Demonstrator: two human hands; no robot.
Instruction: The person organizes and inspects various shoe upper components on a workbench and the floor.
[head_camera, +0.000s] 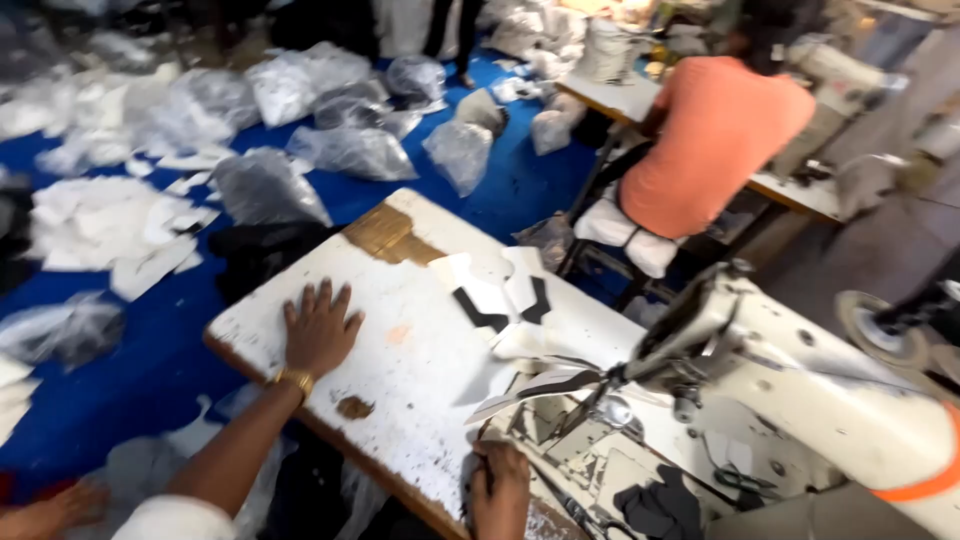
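Blue floor covering (520, 185) spreads behind the workplace, strewn with clear plastic bags of cloth (350, 150) and loose white cut fabric pieces (110, 225). Nearer the camera stands a worn white-painted wooden surface (420, 360), chipped at its far corner to bare brown wood.

On that surface the left hand (318, 328) lies flat, palm down, its fingers (322, 296) spread and released, grasping nothing; a gold wristband (294, 379) circles the wrist. The right hand (498, 488) sits at the near edge of the surface, just beside the base of a cream-coloured industrial sewing machine (800, 390). Its fingers are curled against a thin dark strip at the edge, but blur hides whether they pinch it.

Between the two hands and farther back lie small white and black cut fabric shapes (495, 295), touching one another in a loose heap close to the machine's needle end. Another pale piece (540, 385) sticks out from under the machine head.

Well apart, at a second surface, a person in an orange shirt (715, 140) sits facing away on a white-cushioned chair (630, 235).
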